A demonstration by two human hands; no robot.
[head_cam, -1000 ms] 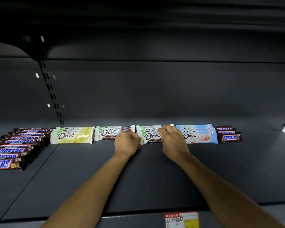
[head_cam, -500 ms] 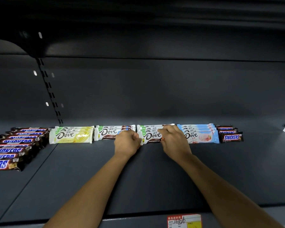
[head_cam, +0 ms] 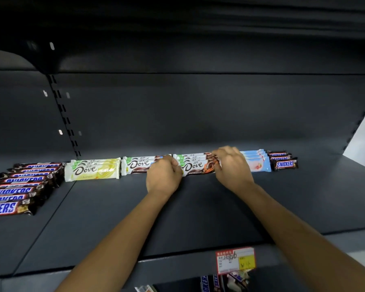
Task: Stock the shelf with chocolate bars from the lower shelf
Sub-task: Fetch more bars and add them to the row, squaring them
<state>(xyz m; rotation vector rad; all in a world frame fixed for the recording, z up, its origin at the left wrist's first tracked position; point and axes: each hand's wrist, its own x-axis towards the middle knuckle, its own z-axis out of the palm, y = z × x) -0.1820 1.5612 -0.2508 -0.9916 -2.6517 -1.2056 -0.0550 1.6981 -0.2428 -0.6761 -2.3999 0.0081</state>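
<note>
A stack of orange-and-brown Dove bars (head_cam: 195,165) lies in the row at the back of the dark grey shelf (head_cam: 198,207). My left hand (head_cam: 163,177) is curled at the stack's left end, with thumb and fingers pinching the wrapper ends. At the stack's right end my right hand (head_cam: 233,167) arches over the bars, its fingers curled round them. Beside this stack lie a brown-and-blue Dove stack (head_cam: 138,164), a yellow-white Dove stack (head_cam: 93,170) and a light blue Dove stack (head_cam: 258,163), which my right hand partly hides.
Small Snickers bars (head_cam: 283,163) sit at the row's right end. A long row of Snickers bars (head_cam: 15,190) runs along the left. A price tag (head_cam: 235,260) hangs on the shelf's front edge. More bars (head_cam: 219,281) show on the lower shelf below it.
My right hand has slid a little to the right along the stack, uncovering the orange print on the front bar. My left hand has stayed at the left end.
</note>
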